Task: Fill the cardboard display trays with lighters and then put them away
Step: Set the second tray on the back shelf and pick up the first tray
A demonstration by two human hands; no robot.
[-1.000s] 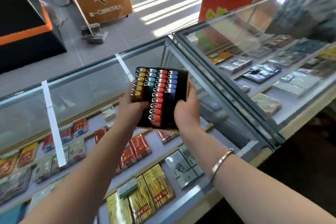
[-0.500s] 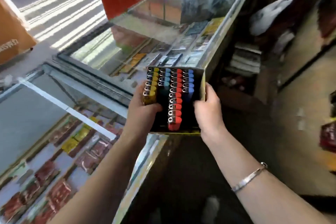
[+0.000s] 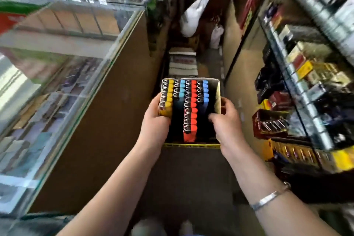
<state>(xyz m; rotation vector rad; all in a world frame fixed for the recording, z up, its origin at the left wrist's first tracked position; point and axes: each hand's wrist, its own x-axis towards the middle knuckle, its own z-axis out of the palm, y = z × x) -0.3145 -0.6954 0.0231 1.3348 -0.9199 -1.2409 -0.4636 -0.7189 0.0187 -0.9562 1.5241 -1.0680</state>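
The tray [image 3: 218, 95] is black inside with a yellow front edge. It carries 4 rows of lighters [image 3: 188, 101]: yellow, light blue, red and blue, all with silver tops. A silver bracelet [image 3: 269, 198] circles one wrist.

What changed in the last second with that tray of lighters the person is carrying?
The person turned away from the glass counter into the aisle beside the shelves, carrying the cardboard tray along. Unchanged: left hand and right hand grip its sides, and the lighters stand in the same rows.
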